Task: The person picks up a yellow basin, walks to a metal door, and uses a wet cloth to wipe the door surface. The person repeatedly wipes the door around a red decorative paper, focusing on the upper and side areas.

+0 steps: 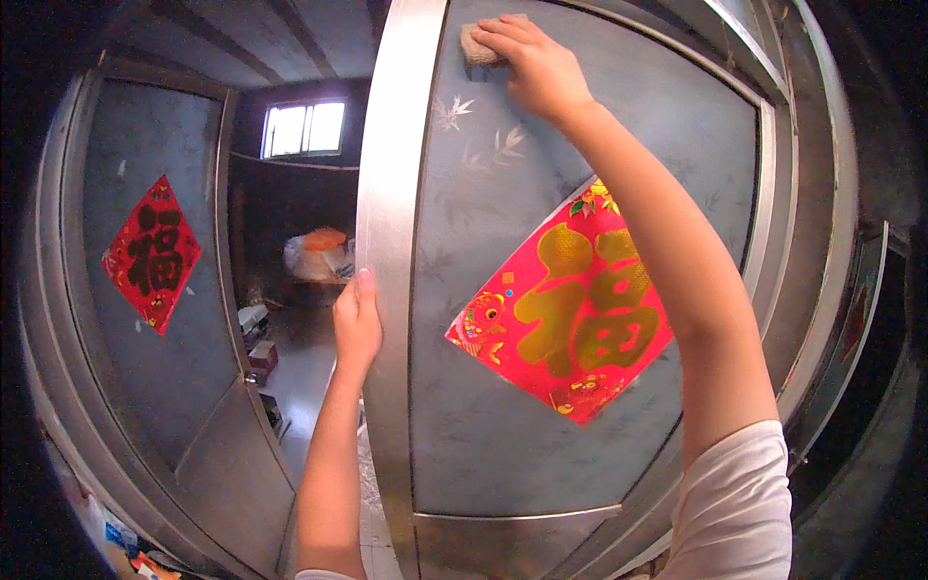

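Note:
My right hand presses a tan cloth or sponge pad against the upper left of a frosted glass door panel. Faint leaf patterns mark the glass below the pad. My left hand grips the edge of the door's metal frame, its thumb on the front face and the fingers hidden behind. A red diamond-shaped paper decoration with a large gold character is stuck to the panel; my right forearm covers part of it.
A second door leaf on the left bears a similar red decoration. Between the leaves shows a dim room with a small bright window, a bag-covered pile and boxes. Metal door framing runs along the right.

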Motion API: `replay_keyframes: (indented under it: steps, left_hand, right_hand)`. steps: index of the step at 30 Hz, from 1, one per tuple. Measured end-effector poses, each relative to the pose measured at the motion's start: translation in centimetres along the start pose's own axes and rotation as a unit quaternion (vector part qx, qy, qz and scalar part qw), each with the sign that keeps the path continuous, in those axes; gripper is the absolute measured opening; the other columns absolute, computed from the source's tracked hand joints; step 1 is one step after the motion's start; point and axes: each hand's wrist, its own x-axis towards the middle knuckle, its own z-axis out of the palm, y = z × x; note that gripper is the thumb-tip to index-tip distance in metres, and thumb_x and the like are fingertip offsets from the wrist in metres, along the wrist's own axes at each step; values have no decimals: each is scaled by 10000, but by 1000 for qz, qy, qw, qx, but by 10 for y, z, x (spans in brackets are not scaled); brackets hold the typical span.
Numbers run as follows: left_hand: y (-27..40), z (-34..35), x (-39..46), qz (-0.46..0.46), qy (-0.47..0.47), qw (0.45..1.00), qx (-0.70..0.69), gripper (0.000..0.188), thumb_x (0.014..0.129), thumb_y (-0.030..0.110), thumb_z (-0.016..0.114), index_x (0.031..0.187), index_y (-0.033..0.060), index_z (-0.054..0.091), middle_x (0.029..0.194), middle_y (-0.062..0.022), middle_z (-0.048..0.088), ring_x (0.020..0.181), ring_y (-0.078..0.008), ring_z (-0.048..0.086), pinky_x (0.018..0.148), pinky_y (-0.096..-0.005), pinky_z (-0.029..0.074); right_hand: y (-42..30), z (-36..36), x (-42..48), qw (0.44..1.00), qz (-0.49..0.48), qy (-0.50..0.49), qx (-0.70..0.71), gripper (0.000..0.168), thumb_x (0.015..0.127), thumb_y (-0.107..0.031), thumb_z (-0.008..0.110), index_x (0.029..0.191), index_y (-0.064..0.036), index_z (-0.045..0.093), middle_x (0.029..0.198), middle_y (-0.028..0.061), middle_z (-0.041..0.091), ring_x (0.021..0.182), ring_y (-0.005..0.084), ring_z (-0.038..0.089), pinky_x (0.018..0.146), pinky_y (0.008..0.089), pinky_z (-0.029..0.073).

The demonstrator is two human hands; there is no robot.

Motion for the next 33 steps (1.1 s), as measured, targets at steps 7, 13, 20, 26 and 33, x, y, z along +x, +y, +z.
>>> replay_keyframes:
  steps: [7,13,20,26,33]
  left_hand:
    - [-4,4,0,-9,-8,1000,-1,524,1047,411,411,1016,-66,626,827,-131,657,803,-162,585,777,-329,470]
    - [-3,-1,2,-31,-27,999,10,529,1046,416,411,1047,-66,628,870,-136,671,844,-169,594,805,-330,465]
    - [2,2,1,-2,-9,1000,6,525,1049,409,407,1083,-62,637,926,-164,694,904,-180,626,845,-330,472]
    - [-2,0,1,-18,-14,1000,4,539,1044,424,404,1078,-59,640,900,-193,685,888,-221,641,840,-354,477]
    - [-3,2,1,-17,-6,1000,13,567,1034,457,404,1059,-57,643,879,-220,681,860,-285,652,828,-382,481]
  right_hand:
    - [28,-43,-28,999,7,-11,31,458,777,2,608,1220,-113,629,1300,106,603,1243,334,537,1015,414,472]
    - [49,-70,-53,998,48,-23,42,499,775,26,612,1251,-122,633,1316,122,600,1256,351,533,1042,420,450]
    - [51,-77,-60,997,67,-28,7,522,750,43,618,1250,-108,631,1314,128,598,1274,349,514,1050,421,438]
    - [25,-58,-41,998,57,-3,30,519,744,41,618,1242,-104,625,1315,119,592,1274,336,507,1033,418,449]
    - [0,-31,-9,998,31,28,48,516,706,64,608,1196,-96,631,1263,98,612,1242,322,522,999,402,471]
